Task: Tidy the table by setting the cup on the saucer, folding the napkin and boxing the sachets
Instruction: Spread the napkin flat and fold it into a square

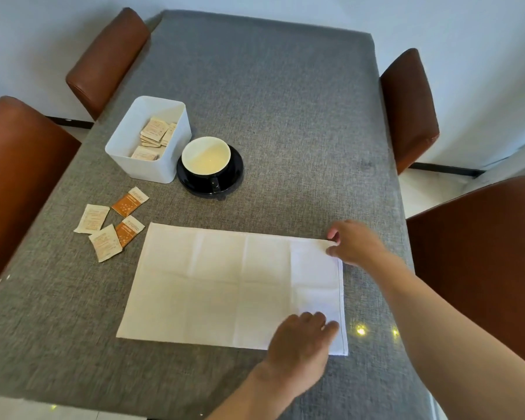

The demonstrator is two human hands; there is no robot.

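Your white napkin [231, 286] is lying flat in the lower middle of the frame, spread wide and showing old crease lines. Your right hand [356, 242] is sitting at its upper right corner with fingers curled and the thumb and forefinger closing on the cloth edge; the pinch itself is partly hidden behind your knuckles. Your left hand [300, 341] is resting palm down on the lower right part of the napkin, fingers loosely spread and pressing, not gripping; it is covering part of the near hem.

Left of the napkin, four loose sachets [112, 225] are lying on the grey tablecloth [285, 116], two pale and two orange; one orange sachet is touching the napkin's upper left corner. Their print is too small to read. Above them, the white box [146, 165] is holding more pale sachets, several overlapping so you cannot count them. Just right of the box, the cup [206, 156] is standing on the black saucer [235, 174], its handle pointing toward you. Brown chairs [406, 107] are ringing the table, cut off at the frame edges.
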